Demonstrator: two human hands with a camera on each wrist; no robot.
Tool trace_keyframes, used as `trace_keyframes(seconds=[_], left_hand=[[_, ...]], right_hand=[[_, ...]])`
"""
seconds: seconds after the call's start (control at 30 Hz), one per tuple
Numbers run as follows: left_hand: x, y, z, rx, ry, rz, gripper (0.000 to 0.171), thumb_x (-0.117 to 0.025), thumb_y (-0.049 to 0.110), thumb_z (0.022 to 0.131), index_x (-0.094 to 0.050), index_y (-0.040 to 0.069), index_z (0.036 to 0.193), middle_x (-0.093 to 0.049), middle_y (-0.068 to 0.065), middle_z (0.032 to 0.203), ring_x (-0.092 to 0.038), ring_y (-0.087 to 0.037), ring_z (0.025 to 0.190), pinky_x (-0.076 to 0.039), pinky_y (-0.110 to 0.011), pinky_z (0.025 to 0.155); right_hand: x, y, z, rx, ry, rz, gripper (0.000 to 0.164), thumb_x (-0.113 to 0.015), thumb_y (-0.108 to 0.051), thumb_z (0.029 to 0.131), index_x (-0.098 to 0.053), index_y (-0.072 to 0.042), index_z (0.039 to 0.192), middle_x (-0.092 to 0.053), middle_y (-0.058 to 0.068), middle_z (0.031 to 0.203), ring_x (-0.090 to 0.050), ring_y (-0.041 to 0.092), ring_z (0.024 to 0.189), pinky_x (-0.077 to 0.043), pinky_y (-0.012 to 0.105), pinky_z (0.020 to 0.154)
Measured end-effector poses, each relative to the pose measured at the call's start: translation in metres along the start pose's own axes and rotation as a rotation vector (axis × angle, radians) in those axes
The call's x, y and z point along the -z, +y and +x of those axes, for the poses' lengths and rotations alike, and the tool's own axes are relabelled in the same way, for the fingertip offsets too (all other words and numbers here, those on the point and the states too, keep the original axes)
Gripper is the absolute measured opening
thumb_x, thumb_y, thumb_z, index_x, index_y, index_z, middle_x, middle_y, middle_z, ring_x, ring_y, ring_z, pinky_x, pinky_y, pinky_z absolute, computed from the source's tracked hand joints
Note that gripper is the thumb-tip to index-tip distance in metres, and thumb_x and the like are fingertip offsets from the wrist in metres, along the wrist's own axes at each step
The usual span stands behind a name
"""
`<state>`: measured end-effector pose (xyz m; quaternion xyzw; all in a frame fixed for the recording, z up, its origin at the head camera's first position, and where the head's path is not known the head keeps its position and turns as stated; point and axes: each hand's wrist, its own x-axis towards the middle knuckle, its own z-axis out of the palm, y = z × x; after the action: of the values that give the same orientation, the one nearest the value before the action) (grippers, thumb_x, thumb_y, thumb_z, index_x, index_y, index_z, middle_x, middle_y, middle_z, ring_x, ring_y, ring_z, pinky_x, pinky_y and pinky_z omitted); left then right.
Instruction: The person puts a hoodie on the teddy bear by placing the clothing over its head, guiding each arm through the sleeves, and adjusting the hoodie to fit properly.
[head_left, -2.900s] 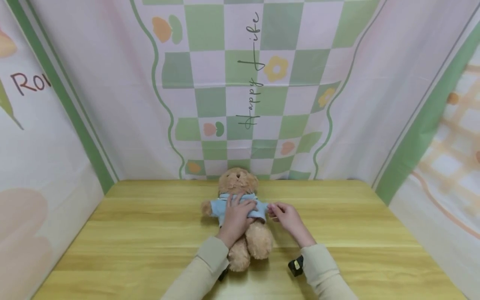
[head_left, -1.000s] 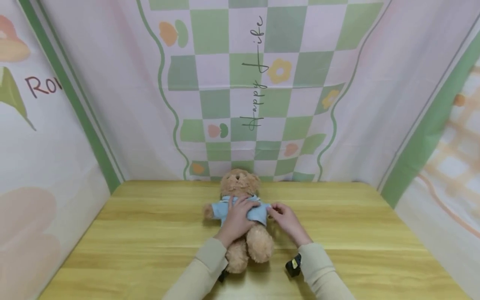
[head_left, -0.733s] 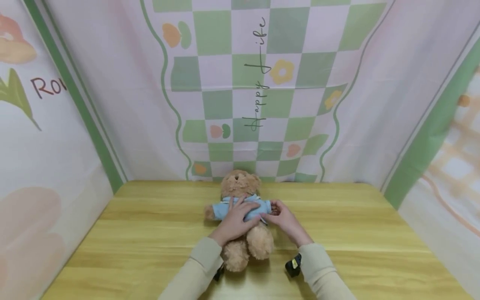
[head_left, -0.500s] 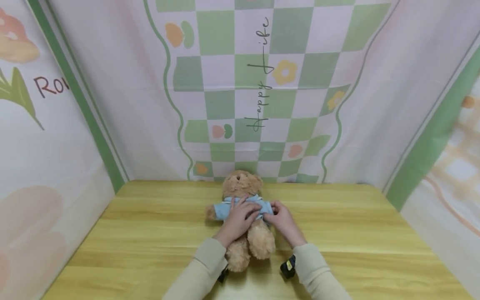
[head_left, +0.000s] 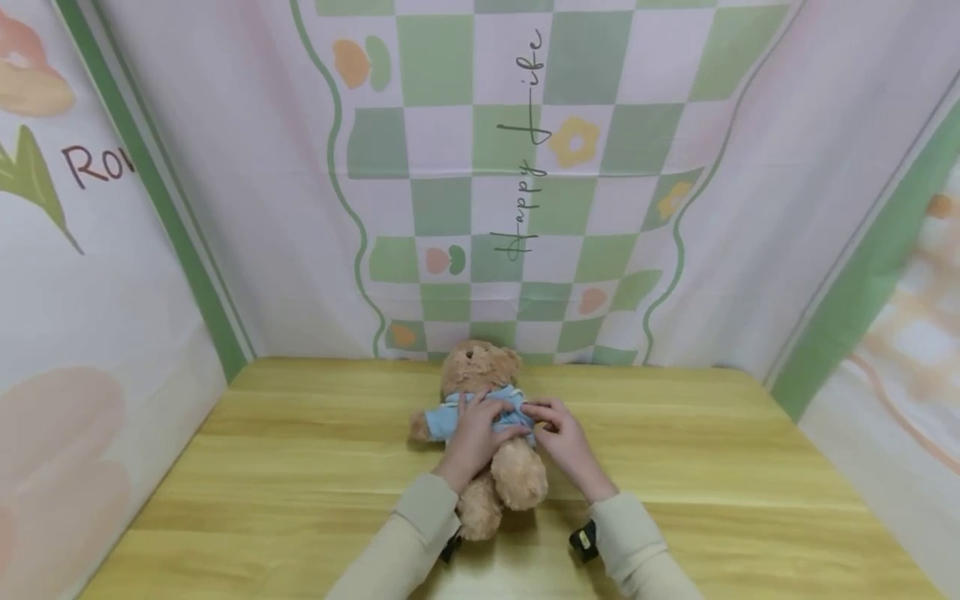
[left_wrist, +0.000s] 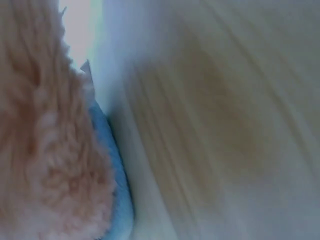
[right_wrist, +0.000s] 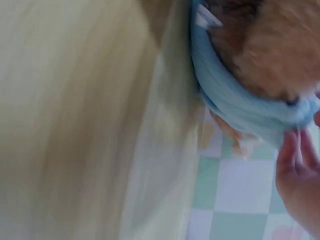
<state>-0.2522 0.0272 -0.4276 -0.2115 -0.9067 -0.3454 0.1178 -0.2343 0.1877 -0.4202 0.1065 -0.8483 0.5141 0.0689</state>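
Observation:
A brown plush teddy bear (head_left: 480, 371) in a light blue shirt (head_left: 441, 422) lies on its back, its head toward the fabric wall. Spread over the bear's belly, my left hand (head_left: 474, 437) rests on the shirt front. My right hand (head_left: 564, 437) pinches the blue cloth at the bear's right-hand side, as the right wrist view shows with the fingertips (right_wrist: 289, 150) at the shirt's edge. The bear's arm on that side is hidden; the other arm (head_left: 420, 427) sticks out of its sleeve. Brown fur (left_wrist: 45, 150) fills the left of the left wrist view.
The bear lies on a wood-grain table (head_left: 300, 467). Behind it hangs a green and white checked fabric (head_left: 510, 200), touching the table's back edge; printed cloth also rises at both sides. A black wrist camera (head_left: 583, 542) sits by the right cuff.
My right hand has moved inward from the sleeve end to the shirt's side. The sleeve that stuck out there no longer shows. The bear's head has turned slightly; my left hand stays on its belly.

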Motion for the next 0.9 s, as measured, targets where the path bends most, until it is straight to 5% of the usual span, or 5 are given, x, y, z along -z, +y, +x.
trace_keyframes(seconds=[0.23, 0.47, 0.63, 0.9], left_hand=[[-0.01, 0.012, 0.002, -0.002, 0.065, 0.144, 0.012, -0.067, 0.028, 0.088, -0.069, 0.017, 0.093, -0.073, 0.002, 0.097, -0.048, -0.03, 0.131, -0.024, -0.067, 0.11], [-0.017, 0.018, 0.0, -0.056, 0.121, 0.239, 0.004, -0.068, 0.022, 0.088, -0.068, 0.019, 0.085, -0.073, 0.005, 0.089, -0.052, -0.028, 0.127, -0.027, -0.067, 0.108], [-0.018, 0.017, -0.002, -0.071, 0.132, 0.234, 0.006, -0.067, 0.023, 0.088, -0.066, 0.018, 0.086, -0.072, 0.004, 0.089, -0.052, -0.027, 0.128, -0.027, -0.065, 0.109], [-0.017, 0.013, -0.006, -0.088, 0.13, 0.178, 0.007, -0.063, 0.023, 0.091, -0.064, 0.016, 0.087, -0.071, 0.003, 0.092, -0.049, -0.027, 0.13, -0.023, -0.065, 0.111]], right_hand=[[0.016, 0.002, 0.0, 0.043, -0.138, -0.059, 0.038, -0.04, 0.009, 0.093, -0.057, 0.006, 0.127, -0.053, 0.026, 0.133, -0.058, 0.039, 0.111, -0.051, 0.03, 0.078], [0.01, 0.005, 0.003, -0.263, 0.06, 0.127, 0.02, -0.049, 0.005, 0.094, -0.061, 0.012, 0.109, -0.062, 0.026, 0.11, -0.067, 0.017, 0.08, -0.058, 0.03, 0.074], [0.008, 0.007, 0.005, -0.331, 0.082, 0.167, 0.022, -0.058, 0.001, 0.09, -0.062, 0.016, 0.105, -0.066, 0.026, 0.099, -0.066, 0.011, 0.071, -0.059, 0.03, 0.072], [0.011, 0.003, 0.007, -0.265, -0.021, -0.117, 0.026, -0.061, -0.004, 0.09, -0.065, 0.011, 0.111, -0.067, 0.027, 0.109, -0.068, 0.032, 0.095, -0.057, 0.038, 0.08]])
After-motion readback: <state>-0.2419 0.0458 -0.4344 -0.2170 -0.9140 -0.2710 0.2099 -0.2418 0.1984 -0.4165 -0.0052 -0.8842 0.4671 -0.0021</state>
